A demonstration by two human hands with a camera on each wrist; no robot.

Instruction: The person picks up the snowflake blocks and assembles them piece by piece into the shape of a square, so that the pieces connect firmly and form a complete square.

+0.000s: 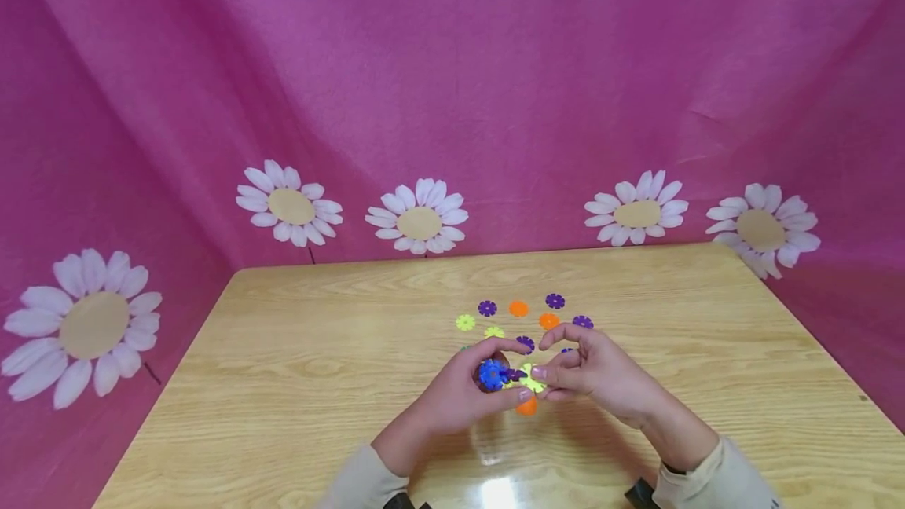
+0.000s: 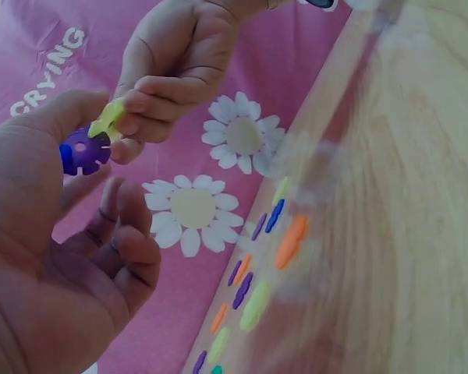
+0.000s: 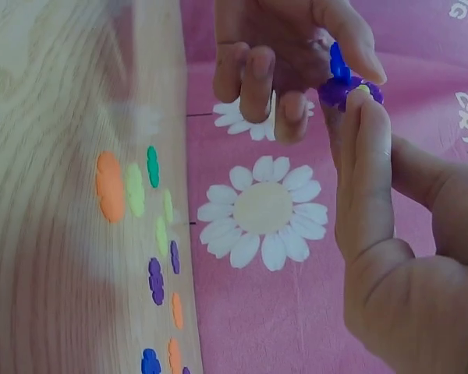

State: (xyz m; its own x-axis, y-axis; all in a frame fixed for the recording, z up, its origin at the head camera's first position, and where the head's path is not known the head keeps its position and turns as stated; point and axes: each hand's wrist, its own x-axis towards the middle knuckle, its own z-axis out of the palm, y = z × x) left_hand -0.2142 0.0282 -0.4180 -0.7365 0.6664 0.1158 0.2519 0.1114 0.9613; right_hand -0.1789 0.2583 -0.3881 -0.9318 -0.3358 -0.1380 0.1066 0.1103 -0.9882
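Observation:
My left hand [image 1: 456, 391] holds a blue flower-shaped plastic disc [image 1: 492, 375] joined to a purple slotted disc [image 2: 88, 150]. In the head view, its thumb and index finger reach to either side of the pieces. From the other side, my right hand [image 1: 608, 379] pinches a yellow-green slotted disc [image 1: 533, 379] between thumb and fingers. The yellow disc stands right at the edge of the purple one, and fingers partly cover both. In the right wrist view, the blue disc [image 3: 338, 62] stands crosswise on the purple disc [image 3: 340, 92].
Several loose flower discs lie on the wooden table [image 1: 318, 352] beyond and beneath the hands, among them orange [image 1: 519, 309], purple [image 1: 487, 309], yellow-green [image 1: 465, 323] and green [image 3: 152, 167] ones. A pink cloth [image 1: 495, 100] with white daisies hangs behind the table's far edge.

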